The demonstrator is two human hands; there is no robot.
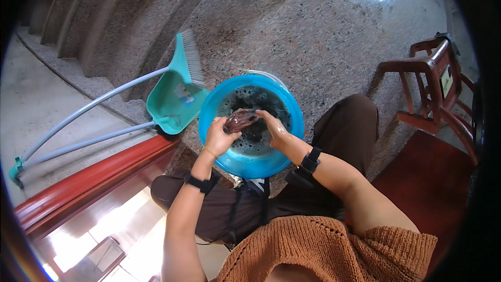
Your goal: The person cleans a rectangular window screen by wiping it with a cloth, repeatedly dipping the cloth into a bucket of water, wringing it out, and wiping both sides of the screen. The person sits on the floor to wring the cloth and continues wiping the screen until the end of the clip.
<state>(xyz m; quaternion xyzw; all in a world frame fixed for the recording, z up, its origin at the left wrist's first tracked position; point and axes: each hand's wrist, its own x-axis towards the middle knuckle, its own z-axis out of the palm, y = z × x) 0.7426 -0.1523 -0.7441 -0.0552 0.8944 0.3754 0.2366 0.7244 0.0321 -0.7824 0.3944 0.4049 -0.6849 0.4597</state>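
Note:
A round blue plastic basin [252, 172] stands before me, holding dark, sudsy water [254, 141]. Over the water my left hand [220, 133] grips a wet, dark reddish-brown bundle [240, 120], which looks like soaked cloth or fibre; its exact kind cannot be told. At the bundle's right end is my right hand [276, 127], wet with foam, its fingertips touching or very close to it; the contact is unclear. Part of a white rim or handle [268, 74] shows behind the basin's far edge.
A turquoise broom [182, 60] and dustpan [172, 105] with long handles stand left of the basin. Curved stone stairs [117, 19] rise at upper left. A red wooden rail [98, 176] runs at lower left. At right are a wooden chair [428, 66] and a dark red wooden surface [426, 172].

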